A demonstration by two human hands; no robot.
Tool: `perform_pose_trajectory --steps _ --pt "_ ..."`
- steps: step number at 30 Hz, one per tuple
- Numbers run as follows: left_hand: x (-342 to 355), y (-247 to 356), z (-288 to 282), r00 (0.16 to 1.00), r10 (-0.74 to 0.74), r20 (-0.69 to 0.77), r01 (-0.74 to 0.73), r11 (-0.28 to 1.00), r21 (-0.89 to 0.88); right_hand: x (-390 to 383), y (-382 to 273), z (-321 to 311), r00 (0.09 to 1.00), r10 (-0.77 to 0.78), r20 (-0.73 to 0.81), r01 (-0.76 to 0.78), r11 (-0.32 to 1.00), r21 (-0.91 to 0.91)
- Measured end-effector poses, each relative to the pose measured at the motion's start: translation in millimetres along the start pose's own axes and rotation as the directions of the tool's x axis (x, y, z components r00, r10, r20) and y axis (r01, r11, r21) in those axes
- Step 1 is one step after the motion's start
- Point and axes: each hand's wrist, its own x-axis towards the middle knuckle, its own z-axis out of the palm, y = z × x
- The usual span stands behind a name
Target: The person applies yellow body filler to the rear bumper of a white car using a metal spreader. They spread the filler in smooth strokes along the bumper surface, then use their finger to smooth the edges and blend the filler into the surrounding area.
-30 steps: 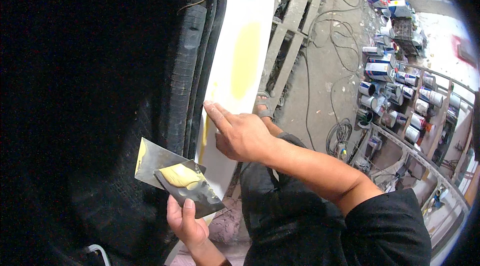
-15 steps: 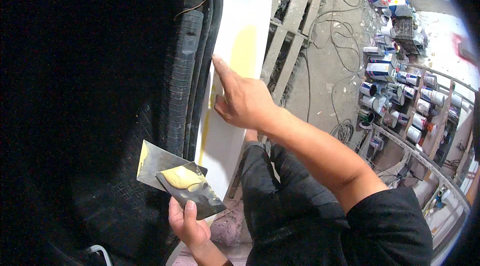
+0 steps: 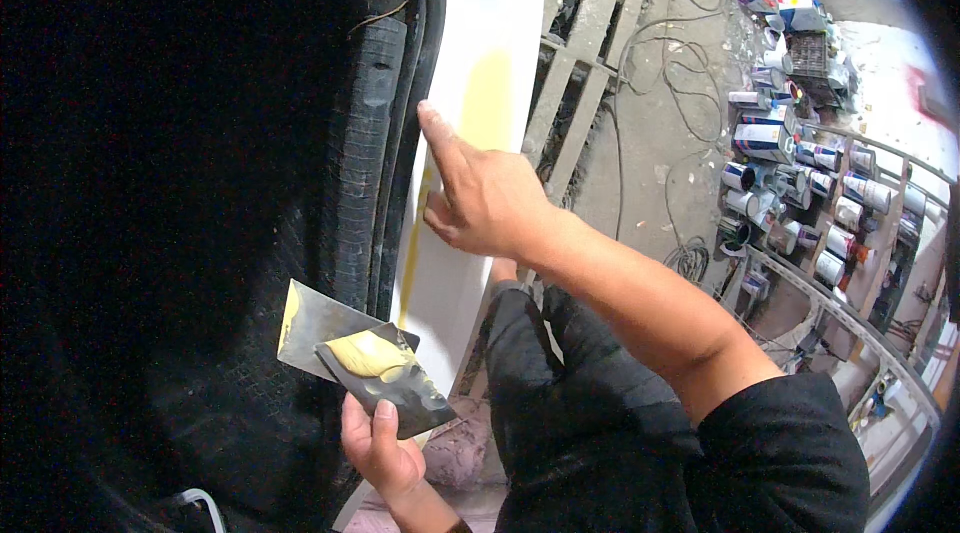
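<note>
My left hand point(image 3: 385, 448) grips two flat putty spreaders, one crossed over the other. The dark upper spreader point(image 3: 410, 398) carries a lump of yellow body filler point(image 3: 368, 353). The grey spreader point(image 3: 325, 323) beneath has yellow filler along its far-left edge. My right hand point(image 3: 490, 198) has its index finger stretched out, the tip at the inner edge of a white vehicle body panel point(image 3: 430, 283), beside the black rubber seal point(image 3: 432, 43). Its other fingers are partly curled and nothing shows in them. A wide yellow filler patch point(image 3: 487, 98) and a thin yellow streak point(image 3: 412, 263) mark the panel.
A dark interior with a ribbed black trim strip point(image 3: 358, 163) fills the left. Right of the panel, a wooden pallet point(image 3: 580, 43) lies on the floor. Loose cables point(image 3: 620, 133) run past it. Several paint cans point(image 3: 765, 141) crowd racks at the far right.
My right index fingertip has slid slightly farther up along the panel's inner edge. My left hand and its spreaders have shifted a little to the right.
</note>
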Motion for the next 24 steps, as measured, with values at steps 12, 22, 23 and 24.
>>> perform_pose_trajectory --steps 12,22,23,24 --pt "1.1 -5.2 -8.6 0.999 0.017 -0.044 -0.015 0.999 0.036 -46.9 -20.5 38.2 0.994 -0.065 0.085 0.067 0.998 -0.018" --pt "0.0 -0.2 -3.1 0.996 0.020 -0.084 -0.013 0.997 0.080 -90.2 -47.1 31.5 0.956 -0.017 0.293 -0.020 0.992 0.124" --pt "-0.2 0.5 -2.8 0.995 0.024 -0.092 -0.016 0.996 0.087 -93.4 -45.2 27.8 0.954 -0.027 0.299 -0.033 0.981 0.194" --pt "0.9 1.8 -1.3 0.997 0.017 -0.071 -0.012 0.997 0.071 -96.1 -42.9 22.1 0.968 -0.026 0.251 -0.026 0.979 0.201"
